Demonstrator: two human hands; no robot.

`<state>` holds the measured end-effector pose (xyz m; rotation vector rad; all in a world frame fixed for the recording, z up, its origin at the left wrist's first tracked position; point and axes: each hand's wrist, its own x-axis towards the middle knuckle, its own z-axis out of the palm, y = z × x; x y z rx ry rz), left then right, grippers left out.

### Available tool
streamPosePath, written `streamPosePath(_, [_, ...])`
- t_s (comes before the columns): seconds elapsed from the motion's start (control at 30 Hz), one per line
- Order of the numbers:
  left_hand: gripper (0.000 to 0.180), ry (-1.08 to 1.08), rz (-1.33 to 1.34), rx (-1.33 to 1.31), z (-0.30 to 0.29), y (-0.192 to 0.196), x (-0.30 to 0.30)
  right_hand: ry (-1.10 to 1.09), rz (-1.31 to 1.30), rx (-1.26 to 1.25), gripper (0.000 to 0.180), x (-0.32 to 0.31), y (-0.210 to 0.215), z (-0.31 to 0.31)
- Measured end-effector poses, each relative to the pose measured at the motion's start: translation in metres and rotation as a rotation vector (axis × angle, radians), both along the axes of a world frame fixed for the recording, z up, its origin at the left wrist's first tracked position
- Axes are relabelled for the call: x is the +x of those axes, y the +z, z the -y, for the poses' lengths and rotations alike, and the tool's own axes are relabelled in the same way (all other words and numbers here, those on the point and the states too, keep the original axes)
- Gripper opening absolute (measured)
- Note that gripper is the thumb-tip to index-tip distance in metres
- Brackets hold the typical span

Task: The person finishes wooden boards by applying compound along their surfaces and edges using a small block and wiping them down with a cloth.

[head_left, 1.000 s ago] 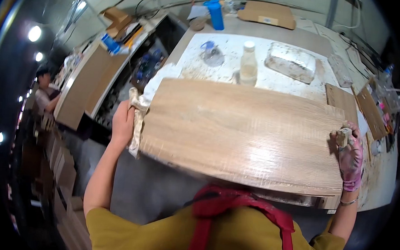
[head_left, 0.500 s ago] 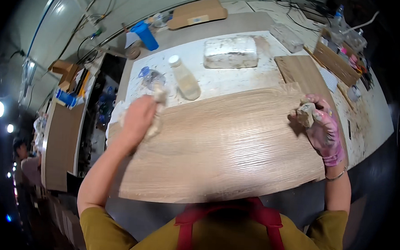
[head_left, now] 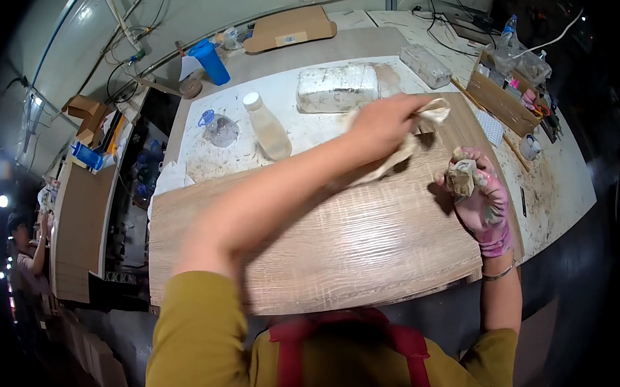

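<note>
Now left hand point(head_left: 384, 124) grips a rag point(head_left: 411, 139) on the wood panel point(head_left: 335, 244); gloved right hand point(head_left: 481, 199) clasps a wad point(head_left: 459, 179)

pale oak-grain board point(head_left: 363, 245), pink glove point(head_left: 484, 210)

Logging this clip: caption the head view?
Left hand wipes wood-grain board with rag; gloved right hand grips its edge.

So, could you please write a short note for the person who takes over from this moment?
Left hand: bare, grips a pale cloth at the far right part of the wood-grain board.
Right hand: pink glove, holds a small dirty wad at the board's right edge.
Board lies flat on the white table; a plastic bottle stands behind it.
How much is wiped, or left, cannot be told.
</note>
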<state>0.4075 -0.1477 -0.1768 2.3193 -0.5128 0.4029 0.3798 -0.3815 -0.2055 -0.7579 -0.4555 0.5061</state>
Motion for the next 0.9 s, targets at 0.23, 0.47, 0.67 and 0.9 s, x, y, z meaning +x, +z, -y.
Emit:
streamPosePath(0.23, [0.035,0.754,-0.286,0.259,-0.212,0.093,-0.185,-0.244,0.030,0.096,0.030,0.039,0.002,0.013])
streamPosePath(0.47, [0.045,0.895,-0.818,0.210,-0.303,0.044,-0.292,-0.155,0.043,0.015,0.024,0.104,-0.031,-0.008])
streamPosePath(0.67, [0.038,1.012,-0.757,-0.225,-0.290,0.034,-0.300,-0.019,0.101,0.082,0.031,0.101,-0.032,-0.012])
streamPosePath(0.9, [0.026,1.000,-0.453,-0.771,-0.302,0.040,-0.318,0.008,0.204,0.240,0.033,0.104,0.005,-0.012])
